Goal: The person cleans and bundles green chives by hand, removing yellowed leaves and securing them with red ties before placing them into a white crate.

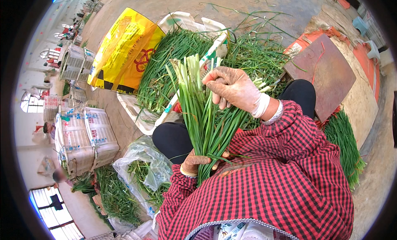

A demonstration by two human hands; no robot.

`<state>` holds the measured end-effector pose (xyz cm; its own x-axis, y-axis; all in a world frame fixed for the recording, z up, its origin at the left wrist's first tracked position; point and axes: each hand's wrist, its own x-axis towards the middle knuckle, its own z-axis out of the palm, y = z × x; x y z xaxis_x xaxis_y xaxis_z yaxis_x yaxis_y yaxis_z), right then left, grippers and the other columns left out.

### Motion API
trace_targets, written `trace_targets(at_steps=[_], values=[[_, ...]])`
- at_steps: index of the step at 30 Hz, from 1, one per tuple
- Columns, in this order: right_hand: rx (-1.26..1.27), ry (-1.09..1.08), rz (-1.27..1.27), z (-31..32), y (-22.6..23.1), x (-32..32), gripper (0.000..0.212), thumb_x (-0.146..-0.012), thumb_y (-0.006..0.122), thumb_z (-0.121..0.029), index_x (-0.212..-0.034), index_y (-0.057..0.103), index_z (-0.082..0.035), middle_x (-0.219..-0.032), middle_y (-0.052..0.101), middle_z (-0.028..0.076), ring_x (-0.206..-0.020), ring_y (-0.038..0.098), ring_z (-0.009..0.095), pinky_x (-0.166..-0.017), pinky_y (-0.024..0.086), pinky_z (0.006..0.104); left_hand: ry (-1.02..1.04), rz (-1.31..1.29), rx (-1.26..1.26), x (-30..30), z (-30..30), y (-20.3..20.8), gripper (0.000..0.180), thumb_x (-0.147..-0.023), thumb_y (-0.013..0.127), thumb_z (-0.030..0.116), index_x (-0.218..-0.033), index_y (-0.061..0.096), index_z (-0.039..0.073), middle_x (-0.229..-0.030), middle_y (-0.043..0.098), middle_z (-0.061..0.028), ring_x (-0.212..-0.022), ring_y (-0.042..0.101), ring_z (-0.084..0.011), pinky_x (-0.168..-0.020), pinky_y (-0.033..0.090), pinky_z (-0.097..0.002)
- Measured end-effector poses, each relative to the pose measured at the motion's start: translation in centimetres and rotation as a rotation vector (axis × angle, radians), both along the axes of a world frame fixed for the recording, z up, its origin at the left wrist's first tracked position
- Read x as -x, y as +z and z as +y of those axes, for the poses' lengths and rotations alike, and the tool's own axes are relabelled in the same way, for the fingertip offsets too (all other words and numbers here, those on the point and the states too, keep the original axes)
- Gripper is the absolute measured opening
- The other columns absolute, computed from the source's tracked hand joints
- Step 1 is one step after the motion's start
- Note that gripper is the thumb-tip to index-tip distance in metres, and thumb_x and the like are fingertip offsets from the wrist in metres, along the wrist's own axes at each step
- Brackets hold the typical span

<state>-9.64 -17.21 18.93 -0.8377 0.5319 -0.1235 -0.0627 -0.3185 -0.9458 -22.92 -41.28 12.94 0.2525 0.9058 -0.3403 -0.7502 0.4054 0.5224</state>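
Note:
My left hand [193, 162], in a thin soiled glove, is closed around the lower, leafy part of a bunch of chives [202, 120]. The bunch stands nearly upright in front of me, with its pale stalk ends at the top. Beside those ends is my gloved right hand [231, 89], its fingers curled and pinched together. Whatever may be between its fingertips is too small to make out. Behind the bunch, a white plastic basket [138, 120] holds many loose chives [165, 66], and a yellow printed bag [128, 50] hangs over its left side.
More chives [252, 54] lie heaped on the floor beyond the basket. A brown board [320, 76] stands to the right, near a tidy pile of chives [343, 145]. At left are a clear plastic bag [144, 161] of greens and stacked white crates [87, 136].

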Motion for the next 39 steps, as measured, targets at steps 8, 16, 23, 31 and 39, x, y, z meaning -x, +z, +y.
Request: trace_targets(at_steps=[8,16,23,31,39], values=[[-0.031,0.153,-0.099,-0.2,1.2,0.4,0.049,-0.094,0.069,-0.025,-0.133,0.052,-0.001,-0.07,0.065,0.002,-0.051,0.059,0.007,-0.046,0.048,0.0201,-0.051,0.02,0.027,0.2,0.0,-0.4,0.067,-0.077,0.071,-0.001,-0.139,0.046,-0.004,-0.12,0.066,-0.0258,-0.076,0.066,-0.0231,-0.067,0.054,-0.032],[-0.13,0.091,-0.072,-0.7,-0.9,1.0,0.032,-0.09,0.072,-0.026,-0.105,0.061,0.0,-0.068,0.061,0.002,-0.054,0.059,0.008,-0.049,0.05,0.0232,-0.017,0.122,0.06,-0.2,0.3,-0.3,0.062,-0.076,0.069,0.003,-0.134,0.049,-0.007,-0.115,0.067,-0.0238,-0.074,0.064,-0.0226,-0.066,0.053,-0.0319],[0.033,0.107,-0.066,-0.2,-0.6,0.1,0.014,-0.09,0.067,-0.016,-0.095,0.062,-0.005,-0.059,0.055,-0.003,-0.047,0.051,0.004,-0.041,0.04,0.0195,-0.02,0.241,0.098,-0.9,1.0,1.0,0.061,-0.079,0.07,0.004,-0.136,0.049,-0.002,-0.118,0.067,-0.0198,-0.079,0.063,-0.0175,-0.068,0.051,-0.0279],[0.335,-0.165,0.196,-1.1,0.4,-0.9,0.014,-0.091,0.066,-0.021,-0.09,0.063,-0.007,-0.056,0.052,-0.002,-0.042,0.044,0.007,-0.038,0.03,0.0216,-0.082,0.207,0.033,-0.2,1.3,0.3,0.06,-0.082,0.068,0.003,-0.139,0.047,-0.002,-0.121,0.067,-0.0177,-0.09,0.064,-0.0158,-0.071,0.05,-0.0248],[-0.042,-0.55,0.547,6.6,4.4,-6.9,0.028,-0.098,0.055,-0.034,-0.1,0.067,-0.008,-0.06,0.049,-0.004,-0.046,0.042,0.007,-0.04,0.03,0.0211,-0.033,0.161,0.046,0.3,0.5,-0.1,0.072,-0.076,0.067,0.001,-0.144,0.042,-0.003,-0.122,0.066,-0.0209,-0.103,0.066,-0.0222,-0.07,0.052,-0.0235]])
